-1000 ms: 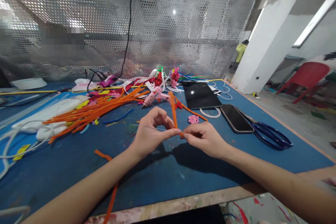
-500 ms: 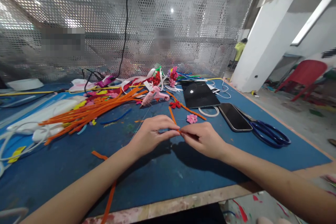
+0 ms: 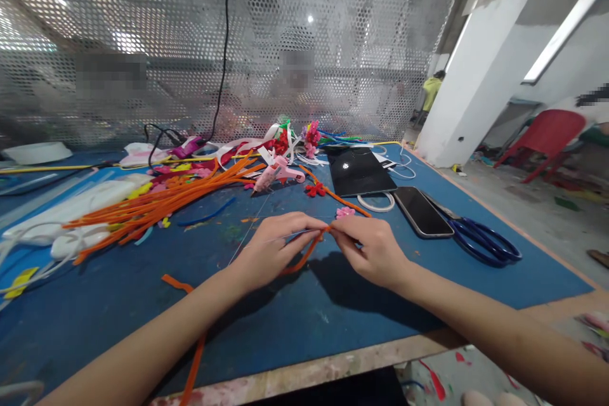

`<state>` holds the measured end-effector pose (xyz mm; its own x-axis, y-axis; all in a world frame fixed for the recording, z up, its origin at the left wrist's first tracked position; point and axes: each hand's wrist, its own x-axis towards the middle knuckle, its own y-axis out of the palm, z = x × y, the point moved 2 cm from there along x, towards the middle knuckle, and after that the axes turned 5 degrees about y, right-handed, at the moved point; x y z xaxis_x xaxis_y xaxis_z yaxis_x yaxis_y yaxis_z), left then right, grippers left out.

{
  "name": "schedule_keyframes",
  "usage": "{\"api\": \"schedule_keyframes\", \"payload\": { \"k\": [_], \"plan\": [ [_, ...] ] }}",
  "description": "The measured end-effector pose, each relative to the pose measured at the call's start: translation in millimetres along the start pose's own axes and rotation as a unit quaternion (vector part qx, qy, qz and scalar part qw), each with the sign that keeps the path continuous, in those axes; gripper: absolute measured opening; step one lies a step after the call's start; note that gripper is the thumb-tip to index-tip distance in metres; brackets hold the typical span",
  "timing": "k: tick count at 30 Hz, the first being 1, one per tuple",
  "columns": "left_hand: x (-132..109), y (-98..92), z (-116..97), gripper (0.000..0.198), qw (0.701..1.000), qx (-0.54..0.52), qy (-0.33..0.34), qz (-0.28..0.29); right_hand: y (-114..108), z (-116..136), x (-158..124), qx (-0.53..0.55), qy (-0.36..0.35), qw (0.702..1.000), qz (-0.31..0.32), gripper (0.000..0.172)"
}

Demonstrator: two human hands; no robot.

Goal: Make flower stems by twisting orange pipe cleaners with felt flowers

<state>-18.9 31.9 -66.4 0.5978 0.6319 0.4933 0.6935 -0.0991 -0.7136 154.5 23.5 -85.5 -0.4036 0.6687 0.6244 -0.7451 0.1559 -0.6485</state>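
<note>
My left hand [image 3: 272, 245] and my right hand [image 3: 373, 250] meet fingertip to fingertip over the blue table mat [image 3: 295, 330]. Both pinch an orange fuzzy strip [image 3: 304, 258], whose tail bends down beneath my left fingers. A thin clear thread runs past my left hand. Just behind my right fingers lies a pink flower [image 3: 345, 211], partly covered. A red flower [image 3: 314, 189] rests farther back, beside a pink glue gun [image 3: 276, 174]. Another orange strip [image 3: 195, 365] passes under my left forearm.
A bundle of orange strips [image 3: 157, 203] lies at the left, near a white power strip [image 3: 71, 209]. To the right are a black tablet [image 3: 360, 171], a phone [image 3: 423, 212] and blue-handled scissors [image 3: 488, 241]. A perforated metal screen [image 3: 266, 32] stands behind.
The orange strip between my hands has swung from pointing away at the back to hanging down toward the front. My right hand now covers part of the pink flower.
</note>
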Motion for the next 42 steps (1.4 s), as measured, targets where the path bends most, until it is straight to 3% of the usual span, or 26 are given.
{"api": "schedule_keyframes", "payload": {
  "k": [5,9,12,14,17,21,26,31,34,37,40,42],
  "plan": [
    [-1.2,-5.5,6.3,0.03,0.993,0.007,0.109,0.047,-1.5,-2.4,5.0,0.125,0.117,0.984,0.041,0.021],
    [-3.1,-7.7,5.4,0.02,0.978,0.034,0.198,0.062,7.6,-9.2,7.8,0.245,0.207,0.94,0.116,0.023],
    [-5.6,-5.2,1.4,0.02,0.968,0.05,0.236,0.07,13.5,-11.9,6.2,0.302,0.235,0.907,0.176,0.024],
    [-6.6,-2.8,-1.9,0.015,0.966,0.065,0.246,0.038,15.6,-10.7,3.9,0.316,0.232,0.899,0.197,0.023],
    [-5.7,1.2,-4.6,0.006,0.982,0.06,0.177,-0.034,16.5,-6.0,1.2,0.322,0.21,0.903,0.194,0.022],
    [-3.6,3.4,-4.3,0.006,0.992,-0.014,0.087,-0.095,16.9,-3.3,0.6,0.312,0.217,0.907,0.185,0.023],
    [-1.3,-2.1,4.4,0.011,0.993,0.015,0.104,-0.045,16.7,-6.0,2.2,0.339,0.242,0.891,0.18,0.022],
    [-0.6,-5.1,10.9,0.012,0.988,0.08,0.134,-0.007,12.2,-8.2,5.1,0.305,0.233,0.911,0.151,0.021],
    [-0.7,-1.3,9.1,0.015,0.997,0.057,0.061,-0.003,6.4,-7.9,6.4,0.233,0.199,0.944,0.125,0.021],
    [-1.5,4.0,5.3,0.018,0.999,0.018,-0.033,-0.001,-0.1,-5.9,6.1,0.126,0.121,0.981,0.087,0.021],
    [-1.9,7.5,2.9,0.019,0.994,-0.061,-0.092,-0.008,-3.5,-4.3,4.9,0.06,0.068,0.994,0.059,0.021],
    [-2.1,8.4,3.8,0.019,0.984,-0.129,-0.119,-0.022,-4.4,-4.4,5.2,0.053,0.07,0.995,0.05,0.022]
  ]
}}
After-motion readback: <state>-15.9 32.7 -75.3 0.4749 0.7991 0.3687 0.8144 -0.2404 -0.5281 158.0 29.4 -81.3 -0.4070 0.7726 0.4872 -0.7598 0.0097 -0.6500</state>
